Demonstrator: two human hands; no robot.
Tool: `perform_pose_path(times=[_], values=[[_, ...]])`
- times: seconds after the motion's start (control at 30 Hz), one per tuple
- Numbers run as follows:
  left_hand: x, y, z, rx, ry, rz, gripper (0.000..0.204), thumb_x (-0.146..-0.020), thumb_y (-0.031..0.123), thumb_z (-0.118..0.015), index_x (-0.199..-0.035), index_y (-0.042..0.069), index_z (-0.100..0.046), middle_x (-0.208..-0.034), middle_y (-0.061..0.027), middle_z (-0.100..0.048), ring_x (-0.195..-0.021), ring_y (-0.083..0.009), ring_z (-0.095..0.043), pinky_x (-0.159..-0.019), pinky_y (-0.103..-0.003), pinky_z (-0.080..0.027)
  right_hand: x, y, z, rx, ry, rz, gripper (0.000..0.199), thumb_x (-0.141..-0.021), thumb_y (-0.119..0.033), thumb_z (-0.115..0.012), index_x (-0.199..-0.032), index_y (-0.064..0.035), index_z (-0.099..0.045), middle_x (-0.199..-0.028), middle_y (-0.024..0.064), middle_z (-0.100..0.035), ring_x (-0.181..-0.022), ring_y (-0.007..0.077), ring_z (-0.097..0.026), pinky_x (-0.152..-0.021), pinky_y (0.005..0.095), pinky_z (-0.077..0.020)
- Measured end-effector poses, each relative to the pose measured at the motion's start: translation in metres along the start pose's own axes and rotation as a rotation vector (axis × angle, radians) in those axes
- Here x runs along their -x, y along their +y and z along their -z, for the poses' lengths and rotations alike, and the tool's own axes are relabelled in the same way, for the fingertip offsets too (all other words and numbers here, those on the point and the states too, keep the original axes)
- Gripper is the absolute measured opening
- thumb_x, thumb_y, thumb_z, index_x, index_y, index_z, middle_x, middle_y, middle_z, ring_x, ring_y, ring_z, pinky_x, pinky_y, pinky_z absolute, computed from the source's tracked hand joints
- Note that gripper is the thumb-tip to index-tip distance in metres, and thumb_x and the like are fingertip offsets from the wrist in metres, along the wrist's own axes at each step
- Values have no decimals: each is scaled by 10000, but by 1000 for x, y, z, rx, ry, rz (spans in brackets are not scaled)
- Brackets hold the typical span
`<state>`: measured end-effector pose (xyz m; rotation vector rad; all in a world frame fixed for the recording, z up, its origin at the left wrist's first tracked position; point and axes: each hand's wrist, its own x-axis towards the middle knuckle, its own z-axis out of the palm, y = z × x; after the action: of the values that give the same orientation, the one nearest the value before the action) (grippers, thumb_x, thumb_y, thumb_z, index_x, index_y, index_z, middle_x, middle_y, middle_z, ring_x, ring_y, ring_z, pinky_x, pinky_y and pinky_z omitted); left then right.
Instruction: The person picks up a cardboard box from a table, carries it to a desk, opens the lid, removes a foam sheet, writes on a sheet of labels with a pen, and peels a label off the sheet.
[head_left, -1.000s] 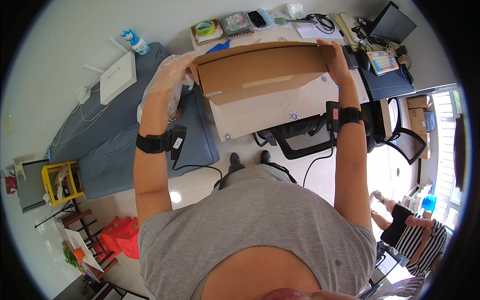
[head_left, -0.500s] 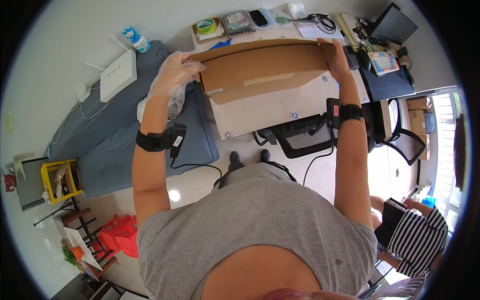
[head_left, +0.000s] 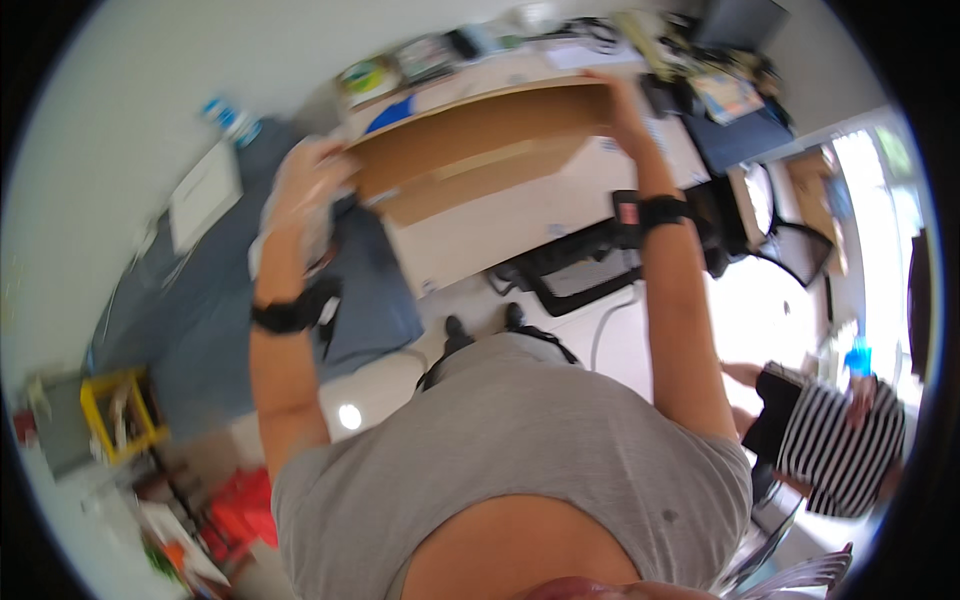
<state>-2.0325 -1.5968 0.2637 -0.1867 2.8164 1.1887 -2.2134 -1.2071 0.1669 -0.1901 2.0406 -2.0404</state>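
Note:
A brown cardboard box (head_left: 470,137) is held up lengthwise between my two hands, over the white table (head_left: 500,230). My left hand (head_left: 310,175), in a clear plastic glove, grips its left end. Bare fingers of my right hand (head_left: 622,112) close on the far right corner. The inside of the box faces me in part, and I see nothing lying in it. Black bands with small boxes sit on both wrists, and cables run from them. Motion blurs the picture, so finger detail is soft.
A blue-grey sofa (head_left: 370,290) stands left of the table, with a white flat box (head_left: 205,195) and a bottle (head_left: 232,122) on its back. Yellow-green tape (head_left: 365,76) lies at the table's far edge. A black mesh chair (head_left: 570,290) is nearby right. Another person in stripes (head_left: 835,445) is lower right.
The whole view has shifted and blurred. Box and both hands now appear farther left in the picture, and the box's left end hangs lower. Both hands keep their hold.

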Motion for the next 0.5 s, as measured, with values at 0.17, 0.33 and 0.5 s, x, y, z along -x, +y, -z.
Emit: perform_pose_path(times=[0.17,0.33,0.5], values=[[16,1,0,-93,-38,-155,391,-742,200,-573,-1076,-2,-551,-897,-60,-576,-787,-105,-523,-683,-246,-417,16,-19,-14,26,-86,-93,458,-835,-479,-384,-1230,-248,-407,-1293,89,-305,-1185,299,-309,-881,546,-351],[17,-13,-12,413,-63,21,469,-791,330,-562,-1173,62,-509,-1106,-58,-516,-923,-136,-486,-772,-255,-390,20,-22,-13,-34,-79,-145,450,-840,-442,-366,-1241,-242,-397,-1239,67,-388,-1118,248,-376,-892,450,-338],[19,-11,-26,552,66,135,477,-826,258,-545,-1225,19,-440,-1098,-44,-501,-971,-105,-448,-809,-213,-357,28,-17,-19,-53,-77,-124,434,-849,-401,-374,-1249,-232,-387,-1227,59,-394,-1079,236,-395,-878,432,-348]])
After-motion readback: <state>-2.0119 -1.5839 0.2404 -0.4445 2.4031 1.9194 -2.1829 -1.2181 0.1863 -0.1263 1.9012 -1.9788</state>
